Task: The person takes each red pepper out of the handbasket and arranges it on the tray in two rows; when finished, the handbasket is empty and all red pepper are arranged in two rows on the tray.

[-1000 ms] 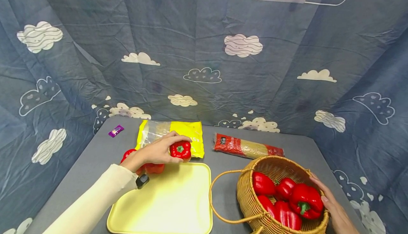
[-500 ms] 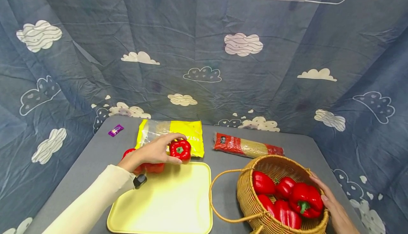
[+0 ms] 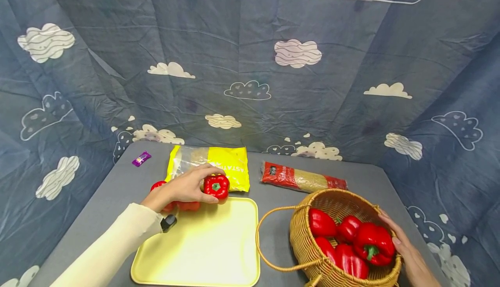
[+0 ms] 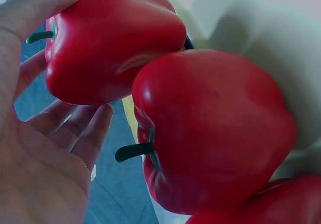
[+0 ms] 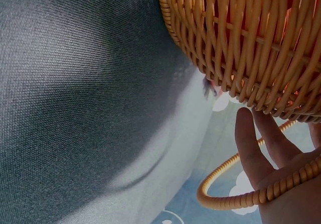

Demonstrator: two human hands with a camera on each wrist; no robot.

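My left hand (image 3: 186,188) grips a red bell pepper (image 3: 216,186) at the far edge of the yellow tray (image 3: 203,248); thumb and fingers curl round it (image 4: 108,43). More red peppers (image 3: 183,205) lie under that hand, one close up in the left wrist view (image 4: 210,133). My right hand (image 3: 406,252) rests with straight fingers (image 5: 253,146) against the outer side of a wicker basket (image 3: 308,243), which is tilted toward me and holds several red peppers (image 3: 373,243).
A yellow pasta bag (image 3: 218,165) and a red spaghetti packet (image 3: 302,178) lie at the back of the grey table (image 3: 117,191). A small purple wrapper (image 3: 141,158) lies far left. The basket's loop handle (image 3: 269,239) lies beside the tray. Cloud-print cloth surrounds the table.
The left hand and its pepper have shifted slightly left along the tray's far edge. The right hand and basket have stayed put.
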